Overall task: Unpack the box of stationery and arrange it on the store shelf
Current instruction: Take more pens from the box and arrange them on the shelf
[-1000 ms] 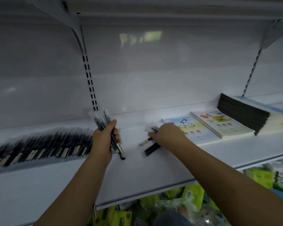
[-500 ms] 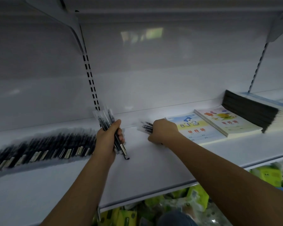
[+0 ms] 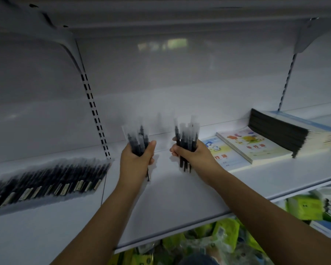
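Left hand (image 3: 136, 161) is gripping a bundle of black pens (image 3: 139, 142) upright, fingers curled tight around it; right hand (image 3: 193, 155) is doing the same with a 2nd pen bundle (image 3: 186, 142), both held just above the white shelf (image 3: 170, 197). A row of pens (image 3: 46, 180) is lying on the shelf at left, and 2 workbooks (image 3: 252, 148) plus a stack of dark-spined notebooks (image 3: 279, 132) are sitting at right.

A shop: a white metal shelf (image 3: 180, 197) on slotted uprights (image 3: 94, 115) carries goods in bulk, with a row of wrapped pens (image 3: 46, 180) at its left and stacked exercise books (image 3: 287, 134) at its right.
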